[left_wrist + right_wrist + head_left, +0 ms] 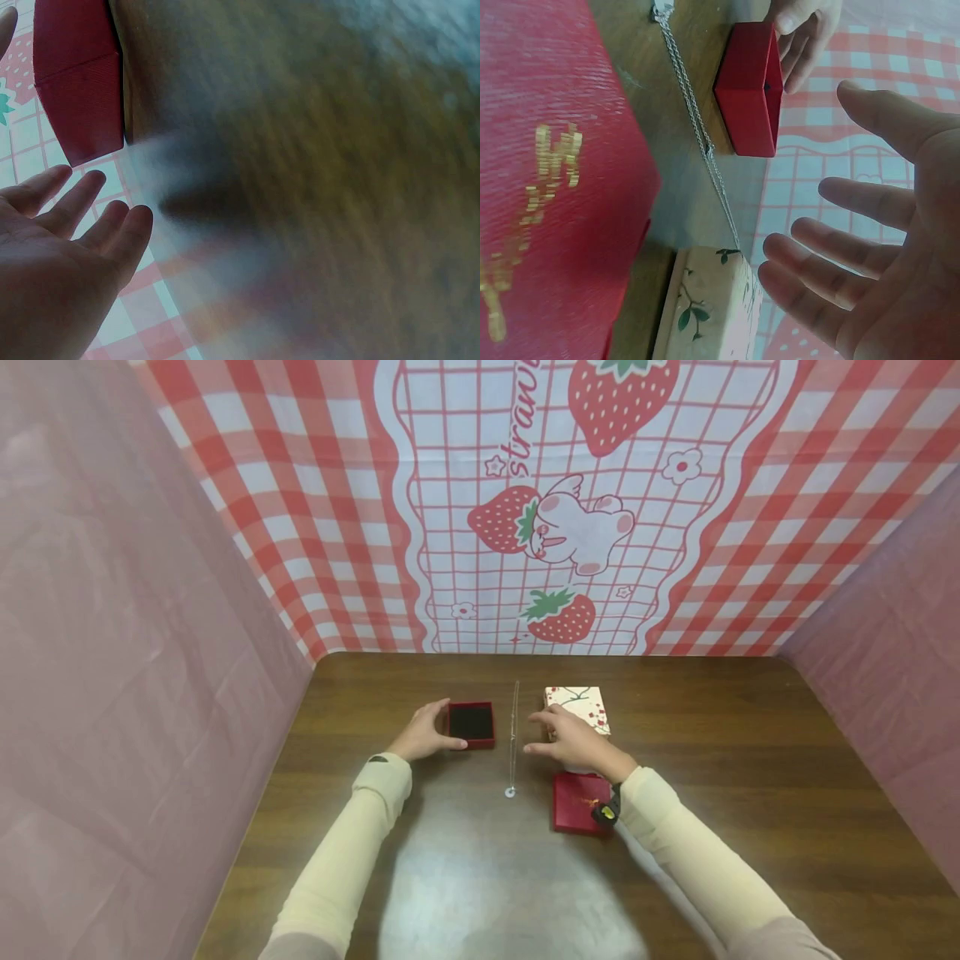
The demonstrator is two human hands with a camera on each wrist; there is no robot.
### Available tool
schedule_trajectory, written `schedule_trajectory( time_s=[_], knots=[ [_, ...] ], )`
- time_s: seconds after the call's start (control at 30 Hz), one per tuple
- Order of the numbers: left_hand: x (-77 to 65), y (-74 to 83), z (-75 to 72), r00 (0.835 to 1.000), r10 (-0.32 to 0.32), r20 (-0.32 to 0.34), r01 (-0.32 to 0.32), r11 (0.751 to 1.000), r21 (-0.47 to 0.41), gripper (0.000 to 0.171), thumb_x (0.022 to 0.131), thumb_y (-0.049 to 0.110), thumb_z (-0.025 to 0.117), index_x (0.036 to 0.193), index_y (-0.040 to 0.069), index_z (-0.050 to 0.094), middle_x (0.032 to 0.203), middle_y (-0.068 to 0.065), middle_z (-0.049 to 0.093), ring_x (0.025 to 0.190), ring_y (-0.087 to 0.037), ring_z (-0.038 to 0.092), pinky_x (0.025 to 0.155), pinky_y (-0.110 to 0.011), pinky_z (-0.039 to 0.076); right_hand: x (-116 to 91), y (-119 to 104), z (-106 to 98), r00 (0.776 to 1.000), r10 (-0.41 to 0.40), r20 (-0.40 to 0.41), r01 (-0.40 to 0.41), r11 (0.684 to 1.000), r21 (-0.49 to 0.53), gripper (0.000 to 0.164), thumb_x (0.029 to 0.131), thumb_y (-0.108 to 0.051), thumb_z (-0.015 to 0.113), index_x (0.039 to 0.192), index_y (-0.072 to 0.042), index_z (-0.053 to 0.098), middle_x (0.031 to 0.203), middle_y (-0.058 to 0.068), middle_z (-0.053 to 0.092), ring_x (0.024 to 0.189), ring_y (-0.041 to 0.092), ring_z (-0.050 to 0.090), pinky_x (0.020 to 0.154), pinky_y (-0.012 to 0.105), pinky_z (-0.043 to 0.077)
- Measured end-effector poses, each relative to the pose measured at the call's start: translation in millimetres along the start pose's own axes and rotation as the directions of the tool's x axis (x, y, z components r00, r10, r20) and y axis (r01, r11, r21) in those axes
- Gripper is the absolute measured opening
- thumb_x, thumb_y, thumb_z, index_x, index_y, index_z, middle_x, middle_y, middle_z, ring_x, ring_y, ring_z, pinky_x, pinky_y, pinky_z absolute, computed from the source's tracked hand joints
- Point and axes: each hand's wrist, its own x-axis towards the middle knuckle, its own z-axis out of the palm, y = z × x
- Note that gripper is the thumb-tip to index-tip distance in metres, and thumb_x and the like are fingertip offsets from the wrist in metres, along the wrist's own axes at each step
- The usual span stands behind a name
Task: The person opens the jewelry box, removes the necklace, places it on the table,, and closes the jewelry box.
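Observation:
A small red box [471,725] with a black lining stands lidless on the table; in the left wrist view its red wall [82,82] shows. My left hand [424,733] is at its left side, fingers spread and thumb by the near corner. To the box's right a thin silver necklace [513,735] lies stretched out, its round pale pendant [510,792] nearest me. My right hand [573,740] hovers right of the necklace, fingers apart and holding nothing, as the right wrist view [870,247] shows. It overlaps a cream flowered box [588,706] in the head view.
A red lid [576,806] with gold lettering lies under my right wrist, nearer me than the flowered box. The brown wooden table [480,877] meets a strawberry-print cloth [525,610] at the back. Pink cloth walls [150,693] stand on both sides.

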Motion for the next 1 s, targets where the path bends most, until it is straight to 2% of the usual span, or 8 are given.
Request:
schedule_trajectory(
  time_s=[0.27, 0.6, 0.8, 1.0],
  knots=[
    [-0.3, 2.4, 0.2, 1.0, -0.008, 0.021, 0.007, 1.0, 0.015, 0.099, 0.073, 0.03, 0.085, 0.151, 0.004, 0.031, 0.156, -0.019, 0.033, 0.146, -0.039, 0.025, 0.12, -0.052, 0.022, -22, 2, 2, 0.998, 0.045, 0.034, -0.044, 0.999, -0.024, 0.065, 0.081, -0.036, 0.077, 0.13, 0.001, 0.058, 0.12, 0.021, 0.058, 0.106, 0.033, 0.061, 0.092, 0.052, 0.051],
    [-1.6, 4.9, 0.3, 1.0, -0.015, 0.024, 0.014, 1.0, 0.024, 0.099, 0.072, 0.028, 0.085, 0.151, 0.003, 0.03, 0.156, -0.021, 0.033, 0.146, -0.04, 0.025, 0.119, -0.053, 0.023, -48, 4, 10, 0.991, 0.104, 0.083, -0.103, 0.995, -0.018, 0.068, 0.076, -0.034, 0.082, 0.129, 0.001, 0.058, 0.129, 0.024, 0.055, 0.117, 0.04, 0.056, 0.099, 0.054, 0.047],
    [0.3, 2.5, 1.1, 1.0, -0.013, 0.018, 0.013, 0.999, 0.031, 0.1, 0.072, 0.028, 0.086, 0.151, 0.002, 0.03, 0.155, -0.021, 0.033, 0.145, -0.04, 0.026, 0.119, -0.053, 0.023, -60, 7, 14, 0.984, 0.145, 0.1, -0.14, 0.989, -0.057, 0.073, 0.07, -0.037, 0.085, 0.129, -0.001, 0.059, 0.119, 0.018, 0.059, 0.106, 0.033, 0.058, 0.092, 0.051, 0.05],
    [1.5, 0.2, 0.9, 1.0, -0.014, 0.017, 0.013, 0.999, 0.036, 0.101, 0.071, 0.028, 0.086, 0.151, 0.002, 0.029, 0.156, -0.022, 0.032, 0.145, -0.042, 0.025, 0.12, -0.054, 0.022, -69, 6, 15, 0.979, 0.169, 0.112, -0.164, 0.985, -0.054, 0.078, 0.064, -0.035, 0.088, 0.128, -0.003, 0.059, 0.112, 0.015, 0.06, 0.094, 0.025, 0.055, 0.074, 0.039, 0.05]
  ],
)
